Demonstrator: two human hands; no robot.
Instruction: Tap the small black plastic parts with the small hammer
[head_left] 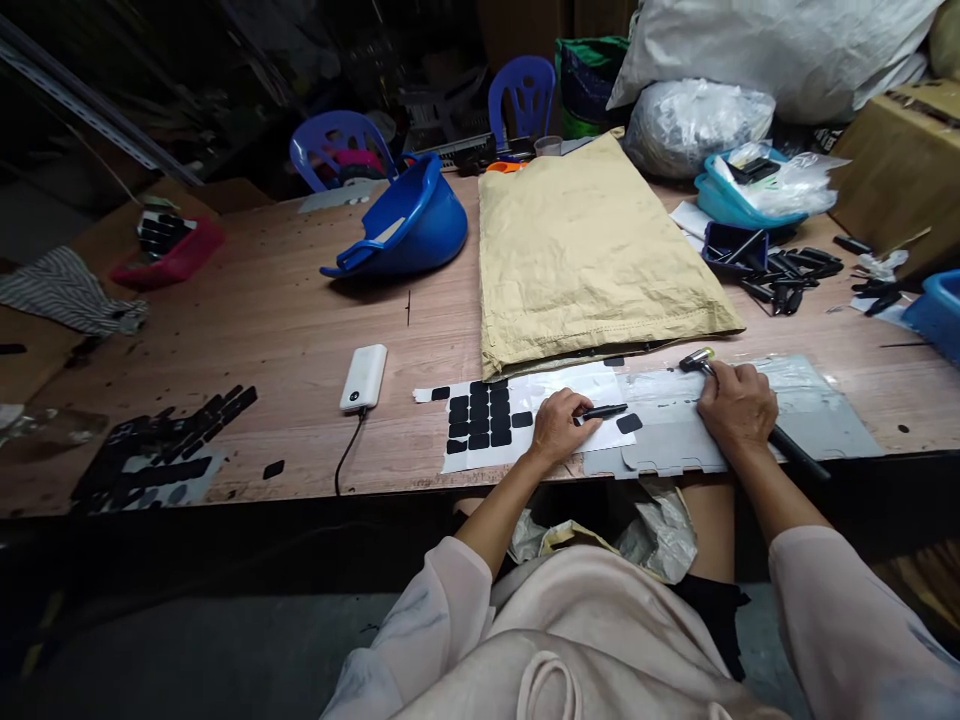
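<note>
My left hand pinches one end of a small black piece, which points right over a white sheet. Rows of black rounded patches lie on that sheet, left of my fingers, and a single black patch is to their right. Over the grey board, my right hand is wrapped round a hammer; its head shows beyond my fingers and its dark handle sticks out toward the table's front edge.
A large tan paper sack lies behind the sheet. To the left are a white power bank with a cable, a tilted blue basin and black strips. Black pieces are piled at the right.
</note>
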